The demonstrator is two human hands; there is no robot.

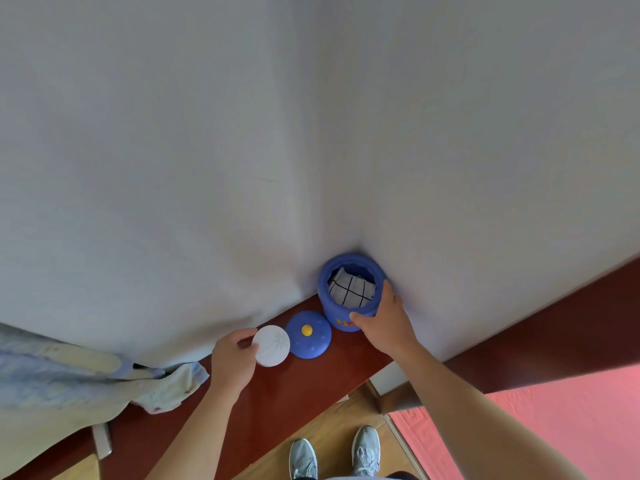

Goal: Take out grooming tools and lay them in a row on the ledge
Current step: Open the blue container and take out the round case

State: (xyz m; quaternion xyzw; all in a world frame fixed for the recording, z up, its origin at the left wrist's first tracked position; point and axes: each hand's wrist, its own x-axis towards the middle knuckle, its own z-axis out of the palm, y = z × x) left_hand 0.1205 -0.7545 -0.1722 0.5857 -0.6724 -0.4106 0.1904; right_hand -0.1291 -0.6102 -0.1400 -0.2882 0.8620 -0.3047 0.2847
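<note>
Progress: early. Your left hand [233, 358] pinches a round white disc [271, 345]; right hand [384, 323] grips the open blue pot [337, 315], checked pouch [351, 289] inside.

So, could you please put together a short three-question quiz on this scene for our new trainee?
1. True or false: the blue lid sits on the blue jar.
2. The right hand grips: A) the lid B) the jar C) nothing.
3. Fill in the colour: the left hand holds a ____ round disc.
Key: 1 false, it lies on the ledge; 2 B; 3 white.
</note>
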